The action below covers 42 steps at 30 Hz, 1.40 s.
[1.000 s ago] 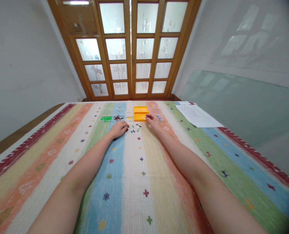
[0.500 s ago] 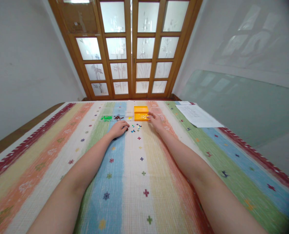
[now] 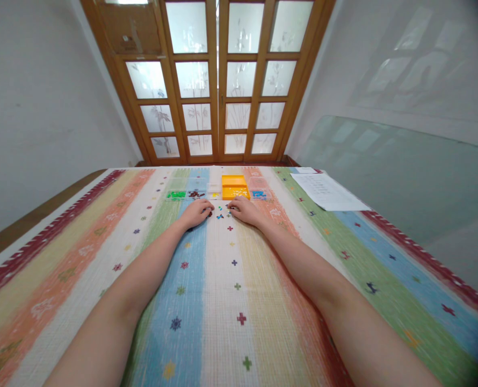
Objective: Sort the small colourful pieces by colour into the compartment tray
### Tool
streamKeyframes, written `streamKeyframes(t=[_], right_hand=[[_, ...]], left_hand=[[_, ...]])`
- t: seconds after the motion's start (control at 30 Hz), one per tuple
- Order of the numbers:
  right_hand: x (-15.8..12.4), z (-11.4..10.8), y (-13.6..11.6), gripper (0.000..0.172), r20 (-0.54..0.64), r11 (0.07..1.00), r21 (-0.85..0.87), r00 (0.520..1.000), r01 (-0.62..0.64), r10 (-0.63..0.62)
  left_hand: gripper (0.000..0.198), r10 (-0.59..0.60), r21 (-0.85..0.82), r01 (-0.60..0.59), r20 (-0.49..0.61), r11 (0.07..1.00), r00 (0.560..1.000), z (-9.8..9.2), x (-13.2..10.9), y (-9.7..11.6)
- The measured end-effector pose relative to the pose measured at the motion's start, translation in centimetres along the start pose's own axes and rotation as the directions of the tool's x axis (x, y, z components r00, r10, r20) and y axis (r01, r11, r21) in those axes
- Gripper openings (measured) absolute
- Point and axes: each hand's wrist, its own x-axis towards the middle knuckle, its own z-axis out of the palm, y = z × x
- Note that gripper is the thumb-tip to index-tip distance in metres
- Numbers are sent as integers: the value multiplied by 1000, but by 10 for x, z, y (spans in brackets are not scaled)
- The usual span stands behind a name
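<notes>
Both my arms stretch far out over a striped, many-coloured cloth [image 3: 223, 301]. My left hand [image 3: 196, 211] rests curled on the cloth, fingertips at the left edge of a small pile of tiny coloured pieces [image 3: 222, 211]. At the pile's right edge lies my right hand [image 3: 243, 208], its fingers bent down onto the pieces. Whether either hand holds a piece is too small to see. Just beyond the pile stands an orange tray [image 3: 233, 187] with light bits in it.
A row of small clear boxes flanks the tray: green pieces [image 3: 176, 194], dark red pieces [image 3: 195, 194], yellow ones [image 3: 214, 194] and blue ones [image 3: 259, 193]. A white sheet of paper [image 3: 325, 191] lies at the far right. Wooden glazed doors [image 3: 217, 80] stand behind the table.
My right hand has drawn back from the orange tray and moved left to the pile of pieces. My left hand has stayed where it was.
</notes>
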Motion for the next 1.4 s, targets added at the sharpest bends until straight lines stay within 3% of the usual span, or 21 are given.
streamKeyframes(t=[0.37,0.83,1.4], right_hand=[[1,-2,0,18,41,999,-34,999,-11,12],[1,1,2,10,-33,995,70,996,-76,79],[-1,-3,0,16,10,997,-47,998,-56,57]], left_hand=[[28,-4,8,4,-1,1000,1000,2,0,-2],[28,4,13,-4,-1,1000,1000,1,0,-1],[27,9,4,-9,-3,1000,1000,2,0,-2]])
